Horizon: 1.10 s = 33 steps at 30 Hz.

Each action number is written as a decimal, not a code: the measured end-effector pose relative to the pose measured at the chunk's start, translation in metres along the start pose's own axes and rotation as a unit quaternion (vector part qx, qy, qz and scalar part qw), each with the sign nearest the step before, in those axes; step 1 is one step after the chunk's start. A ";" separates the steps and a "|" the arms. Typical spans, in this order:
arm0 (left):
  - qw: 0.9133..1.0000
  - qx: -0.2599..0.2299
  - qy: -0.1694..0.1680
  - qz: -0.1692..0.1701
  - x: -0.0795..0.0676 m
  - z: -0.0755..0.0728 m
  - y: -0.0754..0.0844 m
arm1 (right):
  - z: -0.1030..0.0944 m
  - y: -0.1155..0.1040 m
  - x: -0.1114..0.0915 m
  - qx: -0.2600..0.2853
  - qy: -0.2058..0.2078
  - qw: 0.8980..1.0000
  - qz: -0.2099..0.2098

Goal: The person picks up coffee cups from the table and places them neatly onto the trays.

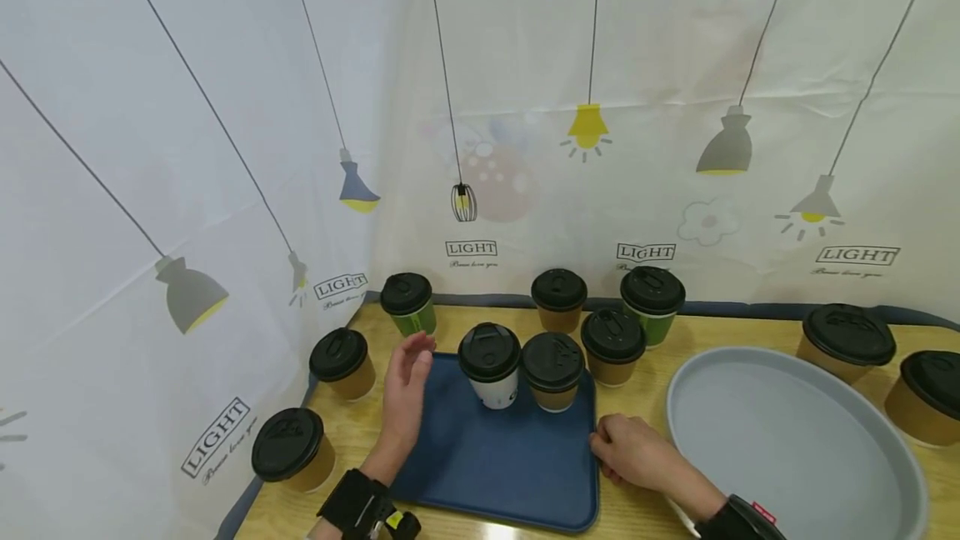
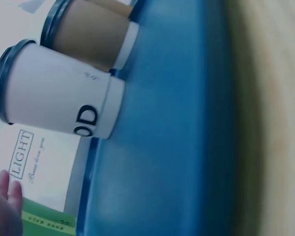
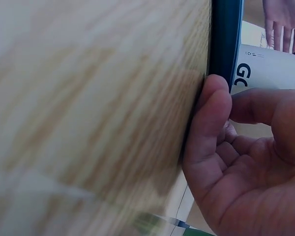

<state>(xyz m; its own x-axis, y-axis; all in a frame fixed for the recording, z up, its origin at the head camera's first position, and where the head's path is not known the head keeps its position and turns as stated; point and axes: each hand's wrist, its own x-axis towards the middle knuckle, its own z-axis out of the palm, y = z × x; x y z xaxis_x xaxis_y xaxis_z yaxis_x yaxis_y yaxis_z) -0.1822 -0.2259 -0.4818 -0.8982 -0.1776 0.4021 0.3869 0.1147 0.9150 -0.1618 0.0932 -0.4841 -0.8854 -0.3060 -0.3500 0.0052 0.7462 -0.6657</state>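
Note:
A blue rectangular tray lies on the wooden table. Toward its back stand a white paper cup and a brown paper cup, both with black lids. My left hand is held over the tray's left edge, fingers extended and holding nothing, just in front of a green cup. At the tray's right edge, my right hand has its fingers curled and pinches the rim between thumb and fingers. The right wrist view shows this hand close up against the tray rim.
A round grey tray lies to the right. Behind the blue tray are a brown cup, another brown cup and a green cup. More lidded brown cups stand at the left and far right. A printed curtain hangs behind the table.

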 end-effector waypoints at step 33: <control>0.998 -0.016 0.055 0.030 0.025 0.016 0.009 | -0.002 0.009 -0.013 -0.062 0.029 0.997 -0.038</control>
<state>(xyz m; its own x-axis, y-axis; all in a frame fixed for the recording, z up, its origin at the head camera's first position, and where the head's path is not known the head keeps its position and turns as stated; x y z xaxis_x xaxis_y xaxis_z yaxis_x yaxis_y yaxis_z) -0.2039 -0.2134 -0.4639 -0.8455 -0.2780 0.4559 0.4472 0.0977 0.8891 -0.1517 0.1049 -0.4838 -0.9062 -0.3330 -0.2605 -0.1173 0.7900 -0.6018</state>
